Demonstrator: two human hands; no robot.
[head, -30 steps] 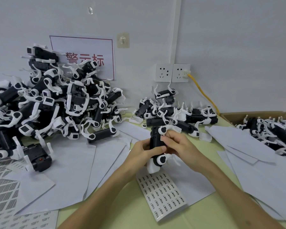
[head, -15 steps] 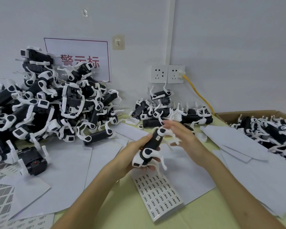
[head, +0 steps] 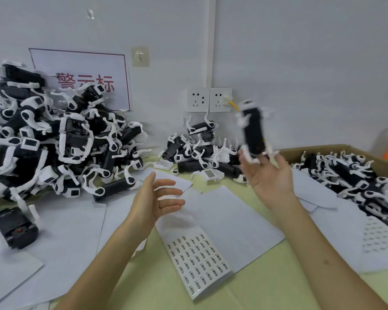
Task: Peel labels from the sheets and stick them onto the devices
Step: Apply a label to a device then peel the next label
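- Near: white sheet of small printed labels, flat on pale green table.
- Left hand: empty, fingers loosely spread.
- Right hand: palm up, fingers straight.
- Black-and-white plastic device: in both hands half a second ago, now blurred and upright at the right fingertips; contact unclear.
- Judgement: labelled, being tossed toward the brown cardboard box.

Black-and-white device, pale-green table.
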